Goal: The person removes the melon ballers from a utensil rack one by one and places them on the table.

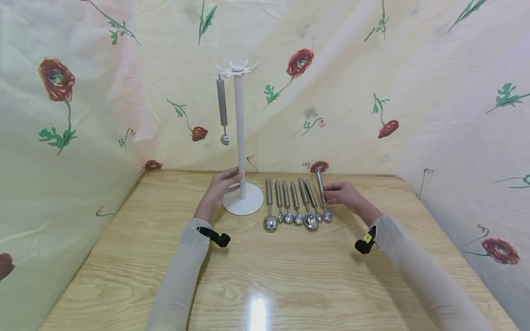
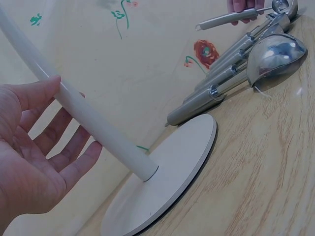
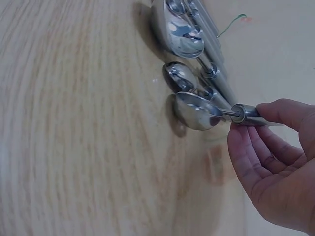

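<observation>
My left hand (image 1: 221,187) holds the white post (image 2: 106,130) of a stand low down, just above its round base (image 1: 243,207), thumb on one side and fingers behind. A steel scoop (image 1: 221,103) hangs by its handle from the hooked top (image 1: 237,70) of the stand. At the right end of a row of utensils, my right hand (image 1: 345,196) pinches the handle of another small steel scoop (image 3: 197,112) between thumb and fingers. That scoop's handle tilts up and its bowl is low, near the table; contact cannot be told.
Several steel utensils lie side by side between the stand and my right hand, among them a ladle (image 1: 270,224) and a large spoon (image 1: 311,221). Behind the wooden table (image 1: 269,271) hangs a flowered cloth (image 1: 352,92).
</observation>
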A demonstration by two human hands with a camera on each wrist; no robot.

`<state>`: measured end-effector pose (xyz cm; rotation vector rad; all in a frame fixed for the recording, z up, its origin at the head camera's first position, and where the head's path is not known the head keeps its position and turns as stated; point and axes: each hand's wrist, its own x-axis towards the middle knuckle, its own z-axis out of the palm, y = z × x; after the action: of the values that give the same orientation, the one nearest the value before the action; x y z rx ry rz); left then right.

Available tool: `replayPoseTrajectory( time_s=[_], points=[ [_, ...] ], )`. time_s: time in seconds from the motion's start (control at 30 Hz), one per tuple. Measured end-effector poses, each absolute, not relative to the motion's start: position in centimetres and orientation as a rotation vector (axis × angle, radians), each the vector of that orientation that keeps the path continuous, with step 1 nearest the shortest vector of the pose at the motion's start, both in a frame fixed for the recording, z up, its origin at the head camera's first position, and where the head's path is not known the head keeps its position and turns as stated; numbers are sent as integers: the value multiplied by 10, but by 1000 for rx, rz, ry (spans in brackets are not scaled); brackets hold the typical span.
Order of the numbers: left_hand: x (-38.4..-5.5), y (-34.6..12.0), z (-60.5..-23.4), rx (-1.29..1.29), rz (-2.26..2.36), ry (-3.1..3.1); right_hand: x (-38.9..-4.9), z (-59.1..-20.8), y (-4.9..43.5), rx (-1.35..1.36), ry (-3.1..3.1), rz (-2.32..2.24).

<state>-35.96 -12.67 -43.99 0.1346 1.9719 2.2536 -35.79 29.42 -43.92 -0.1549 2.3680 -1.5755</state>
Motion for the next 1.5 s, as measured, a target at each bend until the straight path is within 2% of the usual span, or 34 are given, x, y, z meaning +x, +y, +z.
replayPoseTrajectory(
  time_s=[0.53, 1.5],
  points=[
    [-358, -126, -440, 108, 2264, 1945, -357, -453, 292, -84, 2389, -1585],
    [-359, -126, -438, 123, 2265, 1966, -364, -442, 278, 35, 2487, -1410]
  ],
)
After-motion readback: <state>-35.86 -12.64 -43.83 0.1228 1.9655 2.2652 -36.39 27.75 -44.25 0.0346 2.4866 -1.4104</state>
